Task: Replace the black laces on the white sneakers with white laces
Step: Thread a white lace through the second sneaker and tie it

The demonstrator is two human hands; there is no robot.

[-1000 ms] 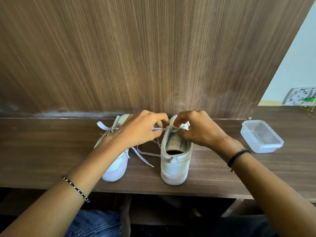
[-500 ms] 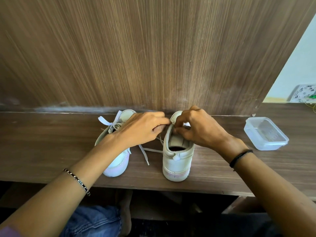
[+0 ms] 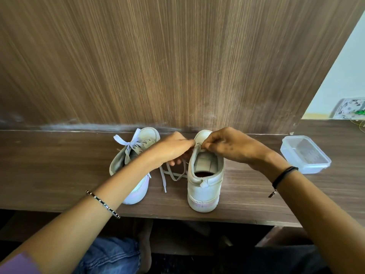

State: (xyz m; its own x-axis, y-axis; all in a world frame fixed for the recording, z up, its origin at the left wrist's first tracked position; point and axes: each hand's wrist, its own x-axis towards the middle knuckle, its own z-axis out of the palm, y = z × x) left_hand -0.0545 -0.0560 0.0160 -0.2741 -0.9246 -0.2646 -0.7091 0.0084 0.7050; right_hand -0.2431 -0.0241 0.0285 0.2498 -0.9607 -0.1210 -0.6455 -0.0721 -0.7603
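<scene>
Two white sneakers stand heel-toward-me on the wooden shelf. The left sneaker carries a white lace tied in a bow near its toe. The right sneaker has a white lace whose loose ends trail on the shelf between the shoes. My left hand and my right hand meet over the right sneaker's front, fingertips pinched on the lace there. The eyelets under the fingers are hidden.
A clear plastic container sits on the shelf at the right. A wood-grain panel rises directly behind the shoes. The shelf's front edge runs just below the heels. My knees in jeans show under it.
Both hands have shifted slightly toward the toe of the right sneaker, and the fingertips have drawn closer together. The loose lace ends have slid on the shelf.
</scene>
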